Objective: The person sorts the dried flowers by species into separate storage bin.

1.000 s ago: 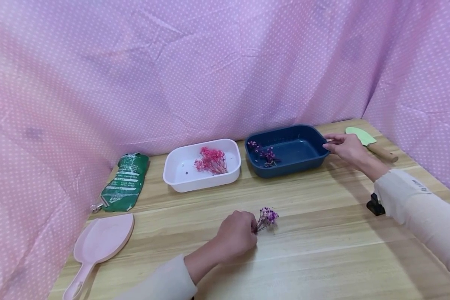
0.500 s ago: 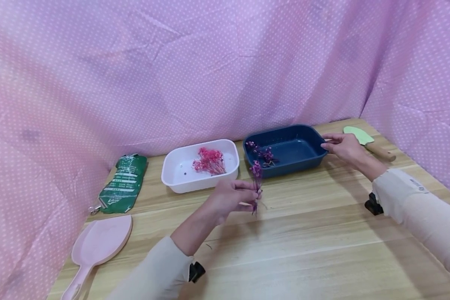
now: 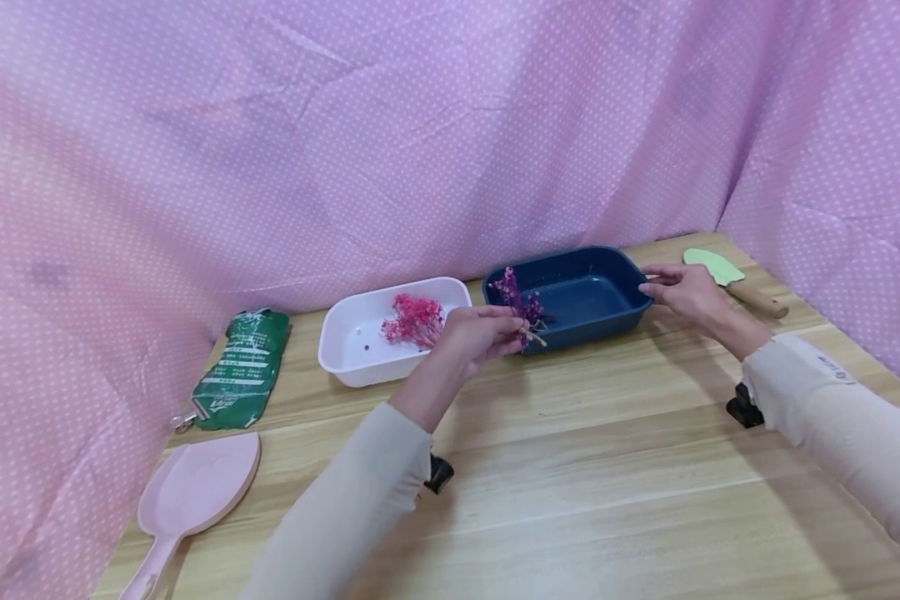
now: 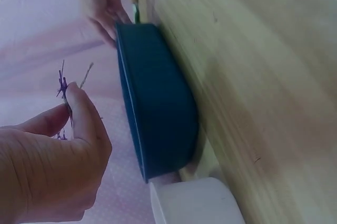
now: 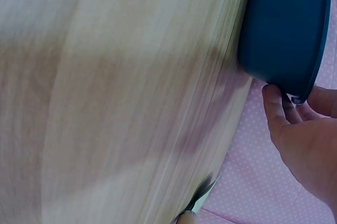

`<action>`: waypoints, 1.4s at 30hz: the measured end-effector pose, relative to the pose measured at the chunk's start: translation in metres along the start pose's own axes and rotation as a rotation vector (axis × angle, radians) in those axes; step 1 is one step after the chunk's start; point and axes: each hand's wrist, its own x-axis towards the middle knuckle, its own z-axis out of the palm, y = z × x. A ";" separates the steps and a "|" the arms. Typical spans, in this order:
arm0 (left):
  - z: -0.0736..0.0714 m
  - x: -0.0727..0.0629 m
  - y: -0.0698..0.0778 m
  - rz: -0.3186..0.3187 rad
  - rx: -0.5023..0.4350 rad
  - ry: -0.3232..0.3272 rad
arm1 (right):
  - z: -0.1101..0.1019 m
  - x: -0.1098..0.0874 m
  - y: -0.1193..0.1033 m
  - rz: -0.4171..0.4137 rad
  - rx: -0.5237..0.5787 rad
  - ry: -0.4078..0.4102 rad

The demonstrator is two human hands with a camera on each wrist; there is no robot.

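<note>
My left hand (image 3: 483, 333) pinches the stems of a small bunch of purple dried flowers (image 3: 508, 287) between thumb and fingers. The bunch hangs over the near left corner of the dark blue tray (image 3: 600, 327), overlapping the purple flowers lying inside it. In the left wrist view, the cut stem ends (image 4: 64, 84) poke up past my fingertips. My right hand (image 3: 690, 296) grips the tray's right end, thumb at the rim and fingers beneath it in the right wrist view. A white tray (image 3: 345, 375) holding pink dried flowers (image 3: 414, 320) stands to the left, partly behind my left hand.
A green printed bag (image 3: 243, 371) and a pink dustpan-shaped scoop (image 3: 198, 483) lie at the left. Beyond my right hand lies a small trowel (image 3: 757, 298) with a pale green blade and wooden handle. A pink dotted cloth (image 3: 420, 142) hangs behind the wooden table (image 3: 607, 500).
My left hand has lifted the purple flowers from the table and carried them forward to the dark blue tray. My right hand keeps its hold on the tray's end.
</note>
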 end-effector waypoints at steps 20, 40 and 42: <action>0.019 0.054 0.003 0.027 0.007 0.118 | -0.002 0.001 -0.002 0.007 -0.019 0.011; -0.023 0.010 0.004 0.092 -0.042 -0.100 | -0.001 -0.001 -0.003 0.016 -0.031 -0.003; -0.034 -0.002 0.002 0.096 -0.035 -0.125 | -0.001 -0.002 -0.004 0.018 -0.034 -0.003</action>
